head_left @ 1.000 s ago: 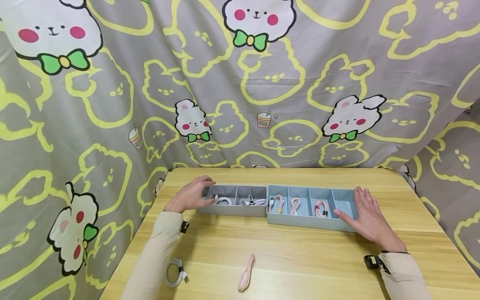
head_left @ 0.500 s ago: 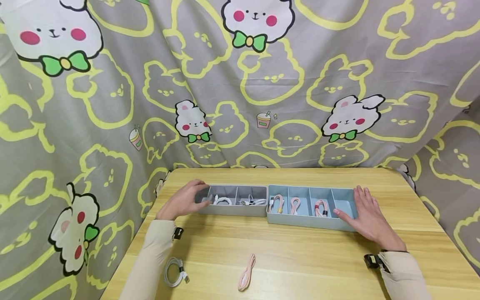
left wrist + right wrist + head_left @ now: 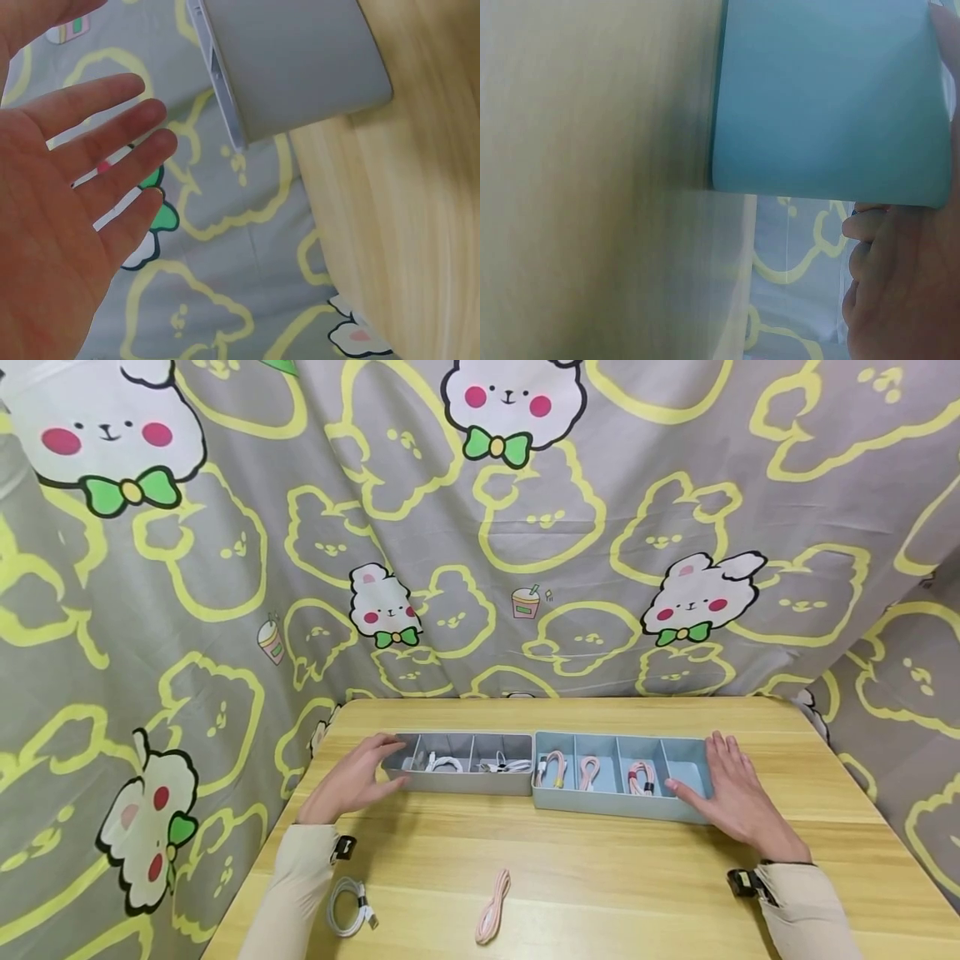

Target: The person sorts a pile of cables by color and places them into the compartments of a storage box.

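Observation:
Two long divided boxes stand end to end, a grey box [image 3: 465,783] on the left and a blue box [image 3: 622,806] on the right. Beside the grey box's left end is my left hand [image 3: 352,781], fingers spread; the left wrist view has the fingers apart from the grey wall [image 3: 300,67], holding nothing. My right hand [image 3: 742,797] lies straight-fingered against the blue box's right end, thumb over its front rim. White cables [image 3: 447,763] lie in the grey box. Pink cables [image 3: 642,777] occupy three compartments of the blue one.
Nearer on the wooden table [image 3: 600,885] lie a bundled pink cable [image 3: 492,910] and, by the left forearm, a coiled grey-white cable [image 3: 331,910] with a dark tie. A patterned curtain [image 3: 465,543] hangs behind the table and along its left side.
My left hand has drawn back leftward from over the grey box's left compartment to its end. The right hand stays at the blue box, and the boxes keep their places.

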A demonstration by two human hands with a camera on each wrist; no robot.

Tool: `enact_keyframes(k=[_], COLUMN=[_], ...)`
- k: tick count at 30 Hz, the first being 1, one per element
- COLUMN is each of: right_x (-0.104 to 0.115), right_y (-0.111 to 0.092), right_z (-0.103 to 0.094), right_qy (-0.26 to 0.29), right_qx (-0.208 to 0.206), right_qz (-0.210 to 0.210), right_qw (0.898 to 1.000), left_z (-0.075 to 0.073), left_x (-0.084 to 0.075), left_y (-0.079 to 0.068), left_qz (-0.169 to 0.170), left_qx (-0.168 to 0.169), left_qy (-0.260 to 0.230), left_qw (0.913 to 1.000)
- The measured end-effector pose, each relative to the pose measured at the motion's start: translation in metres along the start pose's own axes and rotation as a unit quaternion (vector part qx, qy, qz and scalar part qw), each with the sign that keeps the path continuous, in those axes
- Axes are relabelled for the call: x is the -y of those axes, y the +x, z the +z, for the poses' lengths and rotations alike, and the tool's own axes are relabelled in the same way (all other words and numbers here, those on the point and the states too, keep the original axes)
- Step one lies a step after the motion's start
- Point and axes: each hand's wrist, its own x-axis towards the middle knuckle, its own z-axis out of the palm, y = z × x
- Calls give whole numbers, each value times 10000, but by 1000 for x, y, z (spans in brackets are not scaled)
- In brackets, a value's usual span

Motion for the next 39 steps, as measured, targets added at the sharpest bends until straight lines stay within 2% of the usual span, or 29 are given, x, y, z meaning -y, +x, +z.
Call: enact_keyframes(k=[9,20,26,39], right_x=[0,-2,-1,-2], right_y=[0,-2,-3,-2], right_z=[0,1,3,2], right_qy=[1,16,9,4], right_qx=[7,-91,-101,-117], right_qz=[-1,-40,-46,-8], right_qw=[10000,9999,9999,9999], left_z=[0,3,4,9], left_x=[2,1,-1,-7], left_y=[-17,-43,-56,-87], left_qz=[-68,-157,-112,-434], left_qx=[-143,-366,-543,-684], left_qy=[-37,384,403,384], left_qw=[9999,9985,9976,9960])
